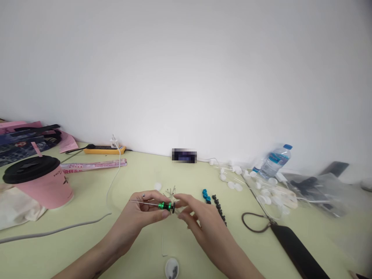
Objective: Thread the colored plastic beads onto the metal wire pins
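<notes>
Between the fingers and thumb of my left hand (145, 211) is a thin metal rod with green and black beads (165, 206), its bare length pointing left. My right hand (200, 221) has its curled index finger and thumb around the dark disc at the rod's right end. Just beyond the fingertips lie several thin metal pins (171, 190). To the right of them are a row of blue beads (206, 195) and a row of black beads (218, 209), the latter partly hidden by my right hand. Below my hands is a small white round container (172, 268) with dark bits inside.
A pink cup (50, 186) with a black lid stands left, near a yellow power strip (104, 149). White discs (235, 186), a water bottle (275, 161) and a plastic bag (322, 190) occupy the right. A black strap-looped case (296, 248) lies front right. A white L-shaped key (162, 246) lies below my hands.
</notes>
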The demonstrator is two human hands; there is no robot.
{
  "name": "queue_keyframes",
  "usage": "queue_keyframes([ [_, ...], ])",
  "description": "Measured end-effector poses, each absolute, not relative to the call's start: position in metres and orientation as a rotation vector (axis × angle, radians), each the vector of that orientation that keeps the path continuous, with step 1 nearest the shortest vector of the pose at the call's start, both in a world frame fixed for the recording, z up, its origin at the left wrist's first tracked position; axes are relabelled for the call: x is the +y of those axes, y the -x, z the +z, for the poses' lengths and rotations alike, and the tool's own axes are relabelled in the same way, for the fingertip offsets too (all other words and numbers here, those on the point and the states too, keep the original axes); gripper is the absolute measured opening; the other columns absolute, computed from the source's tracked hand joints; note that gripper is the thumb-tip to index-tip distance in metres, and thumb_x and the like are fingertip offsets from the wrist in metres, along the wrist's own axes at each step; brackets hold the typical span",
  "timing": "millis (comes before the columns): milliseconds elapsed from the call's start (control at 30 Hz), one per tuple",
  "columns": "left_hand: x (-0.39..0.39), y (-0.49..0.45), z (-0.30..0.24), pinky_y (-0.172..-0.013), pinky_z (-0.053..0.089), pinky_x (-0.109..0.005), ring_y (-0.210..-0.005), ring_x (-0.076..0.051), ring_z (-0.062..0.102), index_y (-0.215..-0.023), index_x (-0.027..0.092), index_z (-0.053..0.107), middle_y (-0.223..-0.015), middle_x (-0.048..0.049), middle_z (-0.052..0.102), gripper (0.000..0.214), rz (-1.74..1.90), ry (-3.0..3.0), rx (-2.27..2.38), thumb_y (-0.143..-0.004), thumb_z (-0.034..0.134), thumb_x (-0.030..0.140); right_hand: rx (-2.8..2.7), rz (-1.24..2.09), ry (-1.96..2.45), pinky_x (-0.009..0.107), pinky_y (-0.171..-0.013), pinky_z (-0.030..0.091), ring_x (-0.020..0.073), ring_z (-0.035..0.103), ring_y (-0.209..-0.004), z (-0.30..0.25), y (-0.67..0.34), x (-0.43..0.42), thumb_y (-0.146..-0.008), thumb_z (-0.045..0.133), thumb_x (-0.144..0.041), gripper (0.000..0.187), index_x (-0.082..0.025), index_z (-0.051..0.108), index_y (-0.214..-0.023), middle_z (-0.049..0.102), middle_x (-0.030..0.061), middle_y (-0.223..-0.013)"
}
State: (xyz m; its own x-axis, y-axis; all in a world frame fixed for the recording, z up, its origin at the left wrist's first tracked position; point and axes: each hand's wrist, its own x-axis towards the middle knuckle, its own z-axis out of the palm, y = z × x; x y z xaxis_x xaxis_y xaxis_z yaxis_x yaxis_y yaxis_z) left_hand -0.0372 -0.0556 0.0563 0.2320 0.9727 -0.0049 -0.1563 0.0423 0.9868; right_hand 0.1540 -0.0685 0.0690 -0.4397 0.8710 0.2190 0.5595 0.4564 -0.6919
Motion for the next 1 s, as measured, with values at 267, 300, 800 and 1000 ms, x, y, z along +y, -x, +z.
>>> queue_keyframes([
  [267,-0.0536,0.0383,0.0468,-0.078,0.046,-0.030,-0.083,-0.020,0.062,-0.080,0.019,0.070,-0.082,-0.0043,0.070,0.015,1.034,-1.157,0.906,-0.066,0.075,0.023,-2.145,0.697,1.156,0.027,-0.078,0.047,0.0162,0.060,-0.091,0.0713,-0.1551,-0.0699,-0.086,0.050,-0.014,0.035,-0.031,0.049,-0.117,0.065,-0.0019,-0.098],
  [300,-0.0536,0.0383,0.0467,-0.078,0.046,-0.030,-0.083,-0.020,0.062,-0.081,0.019,0.070,-0.083,-0.0045,0.070,0.015,1.033,-1.161,0.904,-0.067,0.074,0.023,-2.147,0.702,1.150,0.027,-0.077,0.047,0.0158,0.060,-0.090,0.0718,-0.1549,-0.0700,-0.086,0.050,-0.014,0.034,-0.031,0.050,-0.116,0.065,-0.0020,-0.097],
  [800,-0.0556,0.0374,0.0511,-0.080,0.047,-0.032,-0.083,-0.022,0.063,-0.079,0.019,0.070,-0.083,-0.0058,0.071,0.017,1.036,-1.126,0.917,-0.064,0.076,0.023,-2.108,0.727,1.094,0.025,-0.076,0.047,0.0140,0.062,-0.084,0.0733,-0.1509,-0.0729,-0.087,0.050,-0.013,0.029,-0.029,0.055,-0.110,0.067,-0.0025,-0.094],
  [1000,-0.0564,0.0385,0.0532,-0.081,0.046,-0.032,-0.084,-0.021,0.062,-0.081,0.018,0.070,-0.083,-0.0054,0.070,0.015,1.016,-1.133,0.890,-0.067,0.074,0.022,-2.092,0.717,1.069,0.024,-0.075,0.048,0.0135,0.062,-0.084,0.0739,-0.1507,-0.0725,-0.087,0.048,-0.012,0.029,-0.030,0.057,-0.109,0.066,-0.0031,-0.097],
])
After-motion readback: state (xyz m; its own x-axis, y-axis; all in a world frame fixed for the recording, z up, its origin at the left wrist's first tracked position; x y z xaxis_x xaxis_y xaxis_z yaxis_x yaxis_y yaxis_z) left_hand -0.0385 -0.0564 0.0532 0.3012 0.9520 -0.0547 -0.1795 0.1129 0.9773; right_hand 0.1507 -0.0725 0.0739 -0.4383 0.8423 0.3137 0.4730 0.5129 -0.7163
